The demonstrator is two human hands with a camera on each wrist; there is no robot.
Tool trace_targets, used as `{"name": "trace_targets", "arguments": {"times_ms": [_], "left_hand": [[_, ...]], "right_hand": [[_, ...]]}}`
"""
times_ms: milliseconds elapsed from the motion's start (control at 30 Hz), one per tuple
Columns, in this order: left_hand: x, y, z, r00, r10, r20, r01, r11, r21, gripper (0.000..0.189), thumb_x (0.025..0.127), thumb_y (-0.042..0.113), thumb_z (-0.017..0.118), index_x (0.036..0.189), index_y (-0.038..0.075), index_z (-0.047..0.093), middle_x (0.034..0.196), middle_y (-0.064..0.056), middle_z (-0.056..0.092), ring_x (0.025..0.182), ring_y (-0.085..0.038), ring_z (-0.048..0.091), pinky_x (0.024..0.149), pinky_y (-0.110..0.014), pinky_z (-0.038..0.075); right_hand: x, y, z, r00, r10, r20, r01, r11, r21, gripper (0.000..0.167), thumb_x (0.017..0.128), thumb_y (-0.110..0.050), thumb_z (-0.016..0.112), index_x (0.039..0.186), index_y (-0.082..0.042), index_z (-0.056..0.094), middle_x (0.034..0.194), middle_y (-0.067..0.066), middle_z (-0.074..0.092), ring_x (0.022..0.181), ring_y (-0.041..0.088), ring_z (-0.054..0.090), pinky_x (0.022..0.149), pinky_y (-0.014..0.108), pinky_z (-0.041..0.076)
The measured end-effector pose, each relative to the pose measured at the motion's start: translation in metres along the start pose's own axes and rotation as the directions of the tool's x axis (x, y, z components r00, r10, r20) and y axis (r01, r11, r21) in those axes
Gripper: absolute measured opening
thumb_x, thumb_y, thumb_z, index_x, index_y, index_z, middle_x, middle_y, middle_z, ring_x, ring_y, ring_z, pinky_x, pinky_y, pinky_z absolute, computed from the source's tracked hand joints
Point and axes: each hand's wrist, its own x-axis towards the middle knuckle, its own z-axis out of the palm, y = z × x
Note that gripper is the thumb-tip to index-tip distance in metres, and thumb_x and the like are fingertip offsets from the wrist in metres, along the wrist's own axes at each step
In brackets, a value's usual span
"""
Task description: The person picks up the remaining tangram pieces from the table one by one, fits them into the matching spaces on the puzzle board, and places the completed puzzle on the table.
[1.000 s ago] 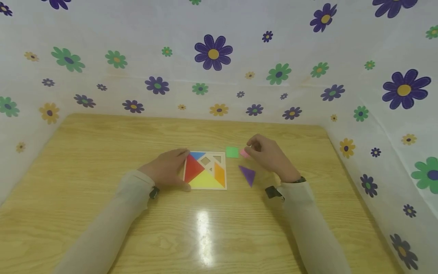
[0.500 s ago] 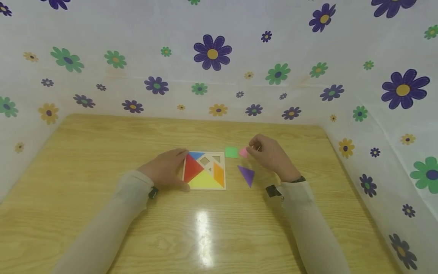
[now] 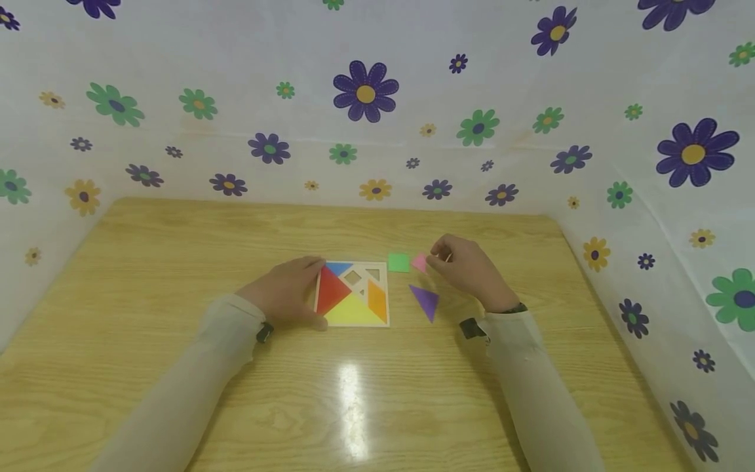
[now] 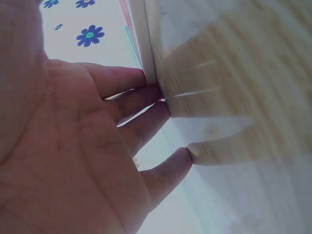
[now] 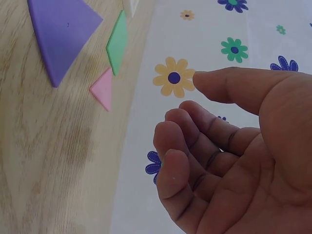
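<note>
A white cloth (image 3: 407, 39) printed with purple, green and orange flowers hangs behind and beside the table (image 3: 271, 406), whose wood-grain top carries a bright glare near the front. Two pale sleeves (image 3: 171, 400) reach in from the near side. The left hand (image 3: 286, 288) lies spread, fingers loosely straight, touching the left edge of the puzzle board and covering part of it. The right hand (image 3: 468, 269) grasps nothing; its fingers bend loosely, thumb apart, and in the head view it hides part of the pink triangle.

The puzzle board (image 3: 361, 267) lies flat, holding yellow (image 3: 356, 311), red (image 3: 331, 292), orange (image 3: 377, 301) and blue (image 3: 339, 267) pieces beside three wood-coloured recesses. To its right on the table lie the purple triangle (image 3: 426, 303), the green piece (image 3: 398, 263) just beside the board's far corner, and the pink triangle (image 3: 419, 263), between the green piece and the right hand.
</note>
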Motion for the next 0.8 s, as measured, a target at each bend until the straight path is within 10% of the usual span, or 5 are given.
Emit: {"name": "trace_targets", "arguments": {"times_ms": [800], "left_hand": [[0.005,-0.008,0.004,1.0,0.03,-0.006,-0.03,0.999,0.03,0.121,0.074,0.064,0.083,0.165,0.009,0.026,0.169,-0.009,0.028,0.155,-0.033,0.028,0.124,-0.051,0.029]], "right_hand": [[0.007,0.009,0.008,0.999,0.013,0.044,-0.013,1.0,0.005,0.027,0.102,-0.029,0.063,0.115,-0.006,0.066,0.106,0.012,0.068,0.096,0.028,0.063,0.079,0.039,0.054]]}}
